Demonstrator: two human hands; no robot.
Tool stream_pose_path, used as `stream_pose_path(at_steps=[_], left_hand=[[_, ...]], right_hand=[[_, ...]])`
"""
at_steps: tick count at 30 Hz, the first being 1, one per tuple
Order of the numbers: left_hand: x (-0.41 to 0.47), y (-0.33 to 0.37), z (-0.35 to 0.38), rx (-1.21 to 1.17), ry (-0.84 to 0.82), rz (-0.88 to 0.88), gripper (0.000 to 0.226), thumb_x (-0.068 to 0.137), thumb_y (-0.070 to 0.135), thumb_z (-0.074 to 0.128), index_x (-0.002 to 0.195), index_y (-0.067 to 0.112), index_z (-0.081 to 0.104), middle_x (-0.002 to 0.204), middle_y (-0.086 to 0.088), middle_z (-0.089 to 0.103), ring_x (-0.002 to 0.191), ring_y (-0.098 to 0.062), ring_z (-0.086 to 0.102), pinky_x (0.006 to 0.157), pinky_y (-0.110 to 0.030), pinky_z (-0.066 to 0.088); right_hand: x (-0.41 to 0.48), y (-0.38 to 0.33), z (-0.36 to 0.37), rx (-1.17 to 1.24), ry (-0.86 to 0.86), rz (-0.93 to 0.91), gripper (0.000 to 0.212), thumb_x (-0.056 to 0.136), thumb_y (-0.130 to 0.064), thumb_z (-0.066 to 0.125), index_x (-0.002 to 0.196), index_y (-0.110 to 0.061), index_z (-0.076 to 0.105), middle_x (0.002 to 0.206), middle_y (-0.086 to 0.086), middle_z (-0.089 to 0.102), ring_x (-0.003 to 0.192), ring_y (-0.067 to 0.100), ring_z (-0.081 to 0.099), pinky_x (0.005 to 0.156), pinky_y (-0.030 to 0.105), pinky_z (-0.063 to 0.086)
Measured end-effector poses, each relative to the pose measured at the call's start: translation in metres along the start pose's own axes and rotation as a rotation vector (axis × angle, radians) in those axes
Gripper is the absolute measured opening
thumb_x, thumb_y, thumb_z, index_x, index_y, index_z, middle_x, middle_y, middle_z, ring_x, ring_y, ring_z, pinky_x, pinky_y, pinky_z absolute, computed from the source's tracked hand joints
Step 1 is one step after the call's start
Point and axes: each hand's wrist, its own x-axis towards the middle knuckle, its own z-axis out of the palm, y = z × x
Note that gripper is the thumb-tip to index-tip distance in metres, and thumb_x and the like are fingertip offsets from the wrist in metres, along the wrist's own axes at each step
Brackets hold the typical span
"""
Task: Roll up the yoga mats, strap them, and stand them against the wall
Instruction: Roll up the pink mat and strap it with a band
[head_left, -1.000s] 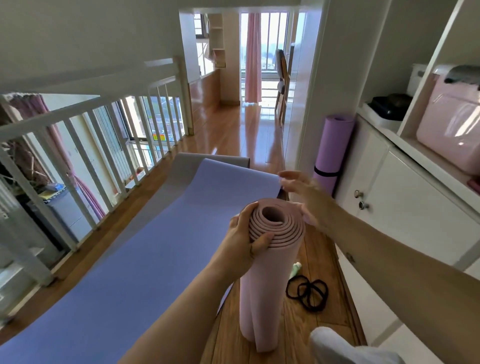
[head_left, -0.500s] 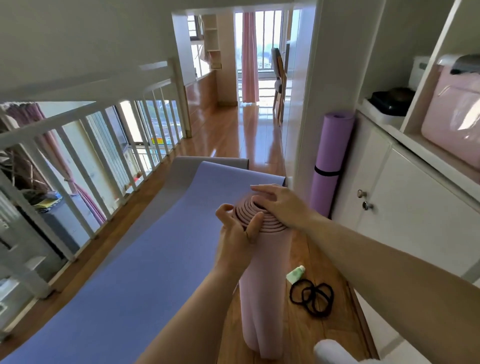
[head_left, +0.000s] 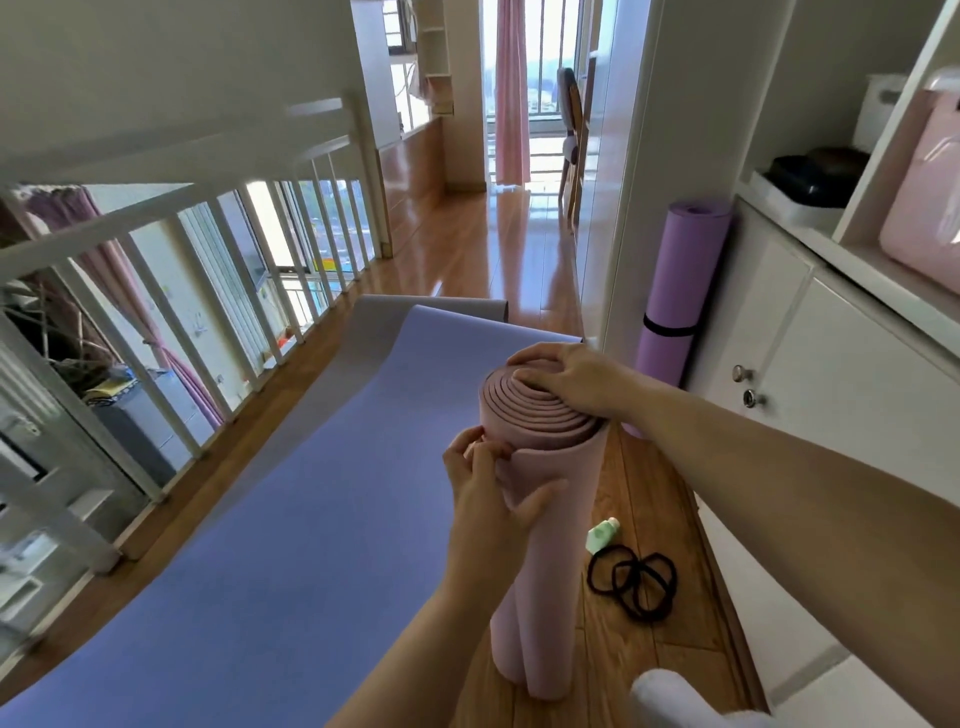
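head view: pink rolled mat (head_left: 540, 597) stands upright, spiral end up.

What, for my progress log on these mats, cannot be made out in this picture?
Head view:
- core of the pink rolled mat: covered by the right hand.
- near end of the blue mat: cut off by the bottom edge.
- most of the grey mat: under the blue mat.
- lower part of the purple rolled mat: behind the right forearm.
- number of black straps: tangled together.
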Motion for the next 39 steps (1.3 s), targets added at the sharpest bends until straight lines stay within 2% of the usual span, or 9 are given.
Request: stream_pose_path(at_steps=[3,7,10,14,20,23,25,30,39], left_hand=[[0.009,-0.001,-0.013,0.086,-0.02,0.096,0.024,0.085,0.016,0.071,0.095,0.031,0.054,0.149,0.003,0.022,0.124,0.006,0.028,0.085,0.008,0.024],[0.021,0.001,-0.032,0.273,-0.112,0.273,0.01,0.087,0.012,0.068,0.095,0.01,0.062,0.147,-0.012,0.036,0.12,-0.019,0.051,0.088,0.005,0.029],[0.025,0.004,-0.042,0.398,-0.155,0.293,0.017,0.087,0.021,0.067,0.097,0.007,0.063,0.142,-0.014,0.042,0.109,-0.029,0.061,0.087,-0.021,0.048],[0.028,0.011,-0.053,0.49,-0.223,0.345,0.022,0.085,0.029,0.067,0.093,0.009,0.062,0.136,-0.014,0.045,0.1,-0.028,0.065,0.084,-0.027,0.049],[0.04,0.019,-0.063,0.451,-0.288,0.311,0.033,0.073,0.037,0.076,0.094,0.02,0.057,0.123,0.0,0.05,0.097,-0.011,0.056,0.089,-0.02,0.05],[0.046,0.019,-0.068,0.439,-0.342,0.269,0.062,0.069,0.039,0.079,0.119,0.03,0.043,0.12,0.01,0.045,0.1,-0.005,0.054,0.08,-0.008,0.045],[0.049,0.018,-0.071,0.553,-0.405,0.367,0.08,0.072,0.041,0.077,0.138,0.039,0.032,0.13,0.004,0.04,0.106,-0.013,0.057,0.086,-0.019,0.049],[0.046,0.02,-0.067,0.659,-0.456,0.512,0.072,0.081,0.036,0.068,0.145,0.035,0.033,0.156,-0.001,0.012,0.132,-0.026,0.044,0.103,-0.035,0.043],[0.048,0.024,-0.068,0.663,-0.462,0.582,0.061,0.082,0.024,0.071,0.138,0.017,0.049,0.148,-0.007,0.042,0.118,-0.031,0.059,0.095,-0.033,0.047]], right_hand=[[-0.002,-0.001,-0.001,-0.027,-0.027,-0.008,0.032,0.098,-0.034,0.051,0.127,-0.025,0.059,0.112,-0.007,0.054,0.108,0.01,0.051,0.08,0.009,0.04],[-0.004,0.0,-0.003,-0.091,-0.073,-0.038,0.033,0.099,-0.034,0.048,0.13,-0.026,0.055,0.13,-0.004,0.054,0.112,0.009,0.047,0.085,0.011,0.038],[-0.005,0.0,-0.003,-0.121,-0.091,-0.065,0.034,0.1,-0.033,0.046,0.133,-0.025,0.053,0.131,-0.005,0.051,0.109,0.006,0.043,0.09,0.016,0.035],[-0.008,0.007,-0.003,-0.101,-0.124,-0.067,0.033,0.099,-0.035,0.047,0.131,-0.029,0.052,0.116,-0.013,0.05,0.106,0.005,0.045,0.076,0.006,0.035],[-0.01,0.013,-0.008,-0.06,-0.136,-0.016,0.028,0.092,-0.044,0.055,0.119,-0.036,0.049,0.104,-0.015,0.052,0.096,0.007,0.056,0.074,0.014,0.045],[-0.013,0.014,-0.01,-0.023,-0.156,0.031,0.039,0.088,-0.049,0.059,0.121,-0.034,0.044,0.106,-0.005,0.057,0.09,0.009,0.061,0.071,0.016,0.05],[-0.012,0.015,-0.009,0.086,-0.211,0.099,0.047,0.085,-0.047,0.063,0.124,-0.036,0.04,0.11,-0.001,0.056,0.094,0.013,0.062,0.072,0.02,0.051],[-0.009,0.025,-0.005,0.468,-0.264,0.181,0.027,0.089,-0.033,0.06,0.115,-0.023,0.059,0.102,0.002,0.067,0.085,0.014,0.068,0.069,0.023,0.055],[-0.008,0.017,-0.007,0.341,-0.302,0.24,0.024,0.092,-0.04,0.055,0.111,-0.026,0.062,0.106,0.003,0.069,0.094,0.017,0.067,0.075,0.025,0.055]])
